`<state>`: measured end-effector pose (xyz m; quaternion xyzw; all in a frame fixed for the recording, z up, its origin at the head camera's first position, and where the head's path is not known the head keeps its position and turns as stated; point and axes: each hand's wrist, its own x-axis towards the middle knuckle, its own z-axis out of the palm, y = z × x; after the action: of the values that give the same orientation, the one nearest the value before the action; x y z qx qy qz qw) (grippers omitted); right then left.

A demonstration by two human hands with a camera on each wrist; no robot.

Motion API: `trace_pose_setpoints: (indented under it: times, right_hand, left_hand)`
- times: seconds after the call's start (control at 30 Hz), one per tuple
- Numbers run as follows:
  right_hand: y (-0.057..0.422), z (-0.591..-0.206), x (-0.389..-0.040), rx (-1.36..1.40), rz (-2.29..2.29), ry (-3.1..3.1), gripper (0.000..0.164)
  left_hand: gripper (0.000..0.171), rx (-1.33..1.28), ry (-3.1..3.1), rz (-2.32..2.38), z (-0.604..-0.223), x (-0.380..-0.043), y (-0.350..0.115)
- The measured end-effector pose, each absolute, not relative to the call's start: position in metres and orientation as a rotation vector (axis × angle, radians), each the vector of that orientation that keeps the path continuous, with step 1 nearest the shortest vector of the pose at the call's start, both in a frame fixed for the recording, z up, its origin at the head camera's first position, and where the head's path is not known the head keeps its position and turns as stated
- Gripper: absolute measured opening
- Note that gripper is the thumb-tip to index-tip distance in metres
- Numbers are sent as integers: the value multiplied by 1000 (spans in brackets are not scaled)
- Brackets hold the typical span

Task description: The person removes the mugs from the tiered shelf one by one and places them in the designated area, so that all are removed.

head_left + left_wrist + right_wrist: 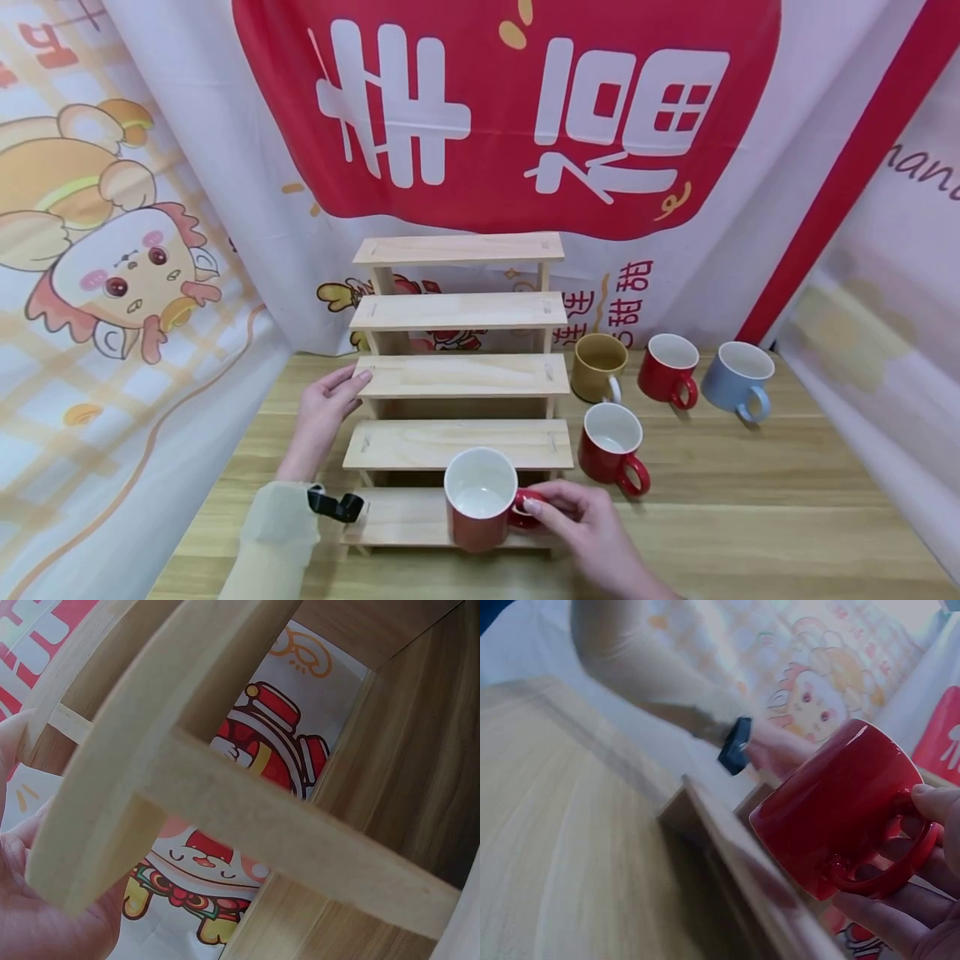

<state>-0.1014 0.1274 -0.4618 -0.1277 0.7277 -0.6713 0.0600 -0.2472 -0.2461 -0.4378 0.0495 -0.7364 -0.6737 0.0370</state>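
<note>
A red mug (478,508) with a white inside is over the front edge of the lowest tier of a stepped wooden shelf (457,444). My right hand (588,533) holds it by the handle, thumb on top and fingers around the loop. In the right wrist view the mug (840,810) shows its glossy side; whether its base touches the tier cannot be told. At the shelf's left end my left hand (326,408) grips the edge of the middle tier, thumb on top. The left wrist view shows this hand (60,900) against the board's end.
Right of the shelf stand a brown mug (597,367) with a white handle, a second red mug (611,442), a third red mug (667,367) and a light blue mug (738,375). Printed cloth (300,292) hangs behind and at both sides of the wooden table (750,517).
</note>
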Motion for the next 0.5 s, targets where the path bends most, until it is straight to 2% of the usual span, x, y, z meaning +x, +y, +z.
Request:
trace_pose_setpoints:
  times: [0.23, 0.4, 0.5]
  right_hand:
    - [152, -434, -94, -310, -2147, 2210, 21]
    - [172, -416, -91, -375, -2256, 2320, 17]
    - [185, -406, -89, -265, -2233, 2454, 18]
  left_hand:
    - [68, 146, -2265, -2066, -437, -245, -246]
    - [67, 148, -2261, -2062, -436, -245, -246]
    - [66, 148, -2262, -2059, -435, -245, -246]
